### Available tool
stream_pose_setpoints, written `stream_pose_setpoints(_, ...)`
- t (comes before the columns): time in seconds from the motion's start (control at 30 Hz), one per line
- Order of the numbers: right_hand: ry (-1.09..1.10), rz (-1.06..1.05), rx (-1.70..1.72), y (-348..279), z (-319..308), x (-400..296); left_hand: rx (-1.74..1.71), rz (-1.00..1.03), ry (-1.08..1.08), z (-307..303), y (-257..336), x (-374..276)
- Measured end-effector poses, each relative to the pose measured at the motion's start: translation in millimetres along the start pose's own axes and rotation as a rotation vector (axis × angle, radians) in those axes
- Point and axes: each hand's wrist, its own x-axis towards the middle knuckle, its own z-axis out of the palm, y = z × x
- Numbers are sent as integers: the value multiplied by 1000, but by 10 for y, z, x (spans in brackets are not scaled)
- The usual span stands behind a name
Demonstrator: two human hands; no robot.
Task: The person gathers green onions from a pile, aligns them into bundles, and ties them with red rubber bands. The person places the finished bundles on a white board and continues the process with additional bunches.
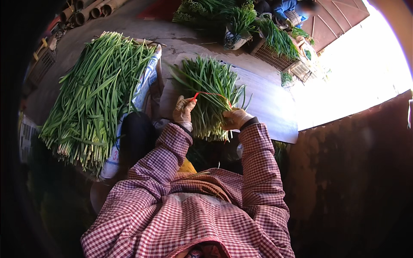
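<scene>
A bunch of long green stalks (209, 77), which look like garlic chives, lies on a smooth grey board (274, 103) before me, pale root ends towards me. My gloved left hand (184, 109) is at the left side of the bunch, pinching one end of a red tie (213, 93). The tie arches over the leaves to the right side. There my gloved right hand (237, 118) is closed around the right edge of the stalks, its fingertips partly hidden by them. A short red piece shows below the root ends. The underside of the bunch is hidden.
To the left, a large heap of the same greens (96, 96) rests on white and blue sacking (146, 80). Farther back stand a white bucket of greens (237, 40) and a plastic crate (269, 53) with more. A person in blue (287, 13) is behind them. Pipes (87, 14) lie back left.
</scene>
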Motion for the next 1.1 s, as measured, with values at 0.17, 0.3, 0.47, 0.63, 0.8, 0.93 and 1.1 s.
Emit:
stream_pose_setpoints(0.17,37,200,337,-69,0,-101,115,-18,-200,593,442,-309)
stream_pose_setpoints(0.3,131,143,79,63,-64,266,282,-167,-226,720,320,-305)
stream_pose_setpoints(0.47,181,136,-1465,-351,498,-88,388,-232,-205,671,351,-308)
stream_pose_setpoints(0.63,-411,-118,-2332,-562,340,-42,513,-107,-460,720,494,-405)
stream_pose_setpoints(0.8,108,147,-407,-671,64,-231,753,339,-541,805,696,-471)
stream_pose_setpoints(0.93,34,98,-512,-672,-51,-275,826,289,-813,1062,804,-464)
stream_pose_setpoints(1.1,-26,66,-427,-762,-52,-303,896,-50,-1102,878,464,-300)
